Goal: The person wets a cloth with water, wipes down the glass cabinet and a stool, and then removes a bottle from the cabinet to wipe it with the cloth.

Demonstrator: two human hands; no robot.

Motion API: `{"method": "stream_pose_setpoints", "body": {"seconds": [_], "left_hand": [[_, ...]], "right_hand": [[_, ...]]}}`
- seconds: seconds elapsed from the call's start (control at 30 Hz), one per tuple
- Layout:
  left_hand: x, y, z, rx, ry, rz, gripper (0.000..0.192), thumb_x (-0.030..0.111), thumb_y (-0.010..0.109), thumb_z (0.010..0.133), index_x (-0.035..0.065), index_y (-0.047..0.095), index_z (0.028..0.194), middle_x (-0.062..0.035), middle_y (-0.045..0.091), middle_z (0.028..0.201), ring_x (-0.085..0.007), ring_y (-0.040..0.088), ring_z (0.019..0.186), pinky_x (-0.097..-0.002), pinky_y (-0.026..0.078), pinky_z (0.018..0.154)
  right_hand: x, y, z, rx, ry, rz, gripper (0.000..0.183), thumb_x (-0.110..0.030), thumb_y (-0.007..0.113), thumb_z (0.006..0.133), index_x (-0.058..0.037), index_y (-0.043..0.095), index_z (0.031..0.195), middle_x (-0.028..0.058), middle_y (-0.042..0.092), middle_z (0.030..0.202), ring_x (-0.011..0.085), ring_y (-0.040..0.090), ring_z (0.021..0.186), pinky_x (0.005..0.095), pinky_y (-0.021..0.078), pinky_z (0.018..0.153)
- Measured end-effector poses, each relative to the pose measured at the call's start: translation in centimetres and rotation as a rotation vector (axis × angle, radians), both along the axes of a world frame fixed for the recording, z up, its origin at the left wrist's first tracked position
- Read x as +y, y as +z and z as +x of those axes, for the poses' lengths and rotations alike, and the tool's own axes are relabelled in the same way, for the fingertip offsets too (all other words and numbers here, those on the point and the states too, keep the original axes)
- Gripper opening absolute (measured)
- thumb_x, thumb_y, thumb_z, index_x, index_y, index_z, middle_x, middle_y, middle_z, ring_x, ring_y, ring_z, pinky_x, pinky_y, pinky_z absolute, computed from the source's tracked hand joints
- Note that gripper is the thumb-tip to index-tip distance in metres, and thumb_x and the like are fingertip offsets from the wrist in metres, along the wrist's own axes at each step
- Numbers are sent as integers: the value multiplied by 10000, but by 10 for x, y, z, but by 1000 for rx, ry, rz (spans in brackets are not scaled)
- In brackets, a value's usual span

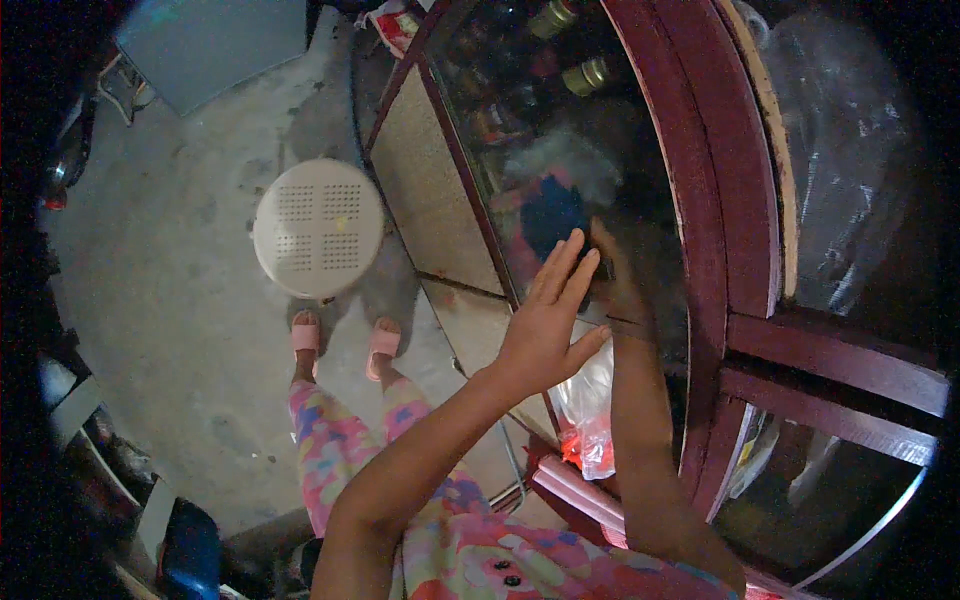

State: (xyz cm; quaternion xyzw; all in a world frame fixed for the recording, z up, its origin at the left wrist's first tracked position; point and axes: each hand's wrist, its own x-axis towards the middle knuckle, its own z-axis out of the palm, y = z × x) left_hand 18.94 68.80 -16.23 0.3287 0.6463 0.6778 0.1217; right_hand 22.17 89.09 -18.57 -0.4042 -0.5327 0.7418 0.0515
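My left hand point(551, 319) is spread above the glass surface of a dark red wooden cabinet point(697, 172), back upward and thumb apart, with nothing seen in it. Further right, my right arm stretches over the dark part of the cabinet; my right hand point(616, 259) is dim, beside a small dark object, and its grip is unclear. Just beyond my left fingertips shows a dark blue shape point(553, 214), perhaps cloth or a reflection. A clear plastic bag with red parts point(589, 409) lies between my forearms.
A round white stool with a perforated seat point(319, 229) stands on the concrete floor at left. Two gold-coloured lids point(587, 76) show at the cabinet's far end. A grey panel point(217, 45) is at upper left. Clear plastic sheeting point(840, 172) covers something at right.
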Motion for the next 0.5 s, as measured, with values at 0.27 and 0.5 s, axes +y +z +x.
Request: {"method": "stream_pose_setpoints", "body": {"seconds": [0.27, 0.5], "left_hand": [[-14, -12, -3, 7, 28, -77, 722, 244, 596, 766, 26, 208, 1335, -196, 124, 1405, -359, 165, 1288, -420, 179, 1035], [5, -1, 2, 2, 36, -12, 702, 239, 603, 759, 23, 244, 1323, -194, 161, 1394, -377, 197, 1269, -413, 221, 1020]], "right_hand": [[-45, -15, -33, 104, 115, -148, 478, -193, 539, 820, -31, 405, 1249, 95, 427, 1262, 227, 411, 1151, 336, 297, 991], [-38, 26, 3, 116, 119, -107, 489, -206, 538, 821, -31, 396, 1255, 97, 428, 1261, 231, 414, 1148, 342, 303, 987]]}}
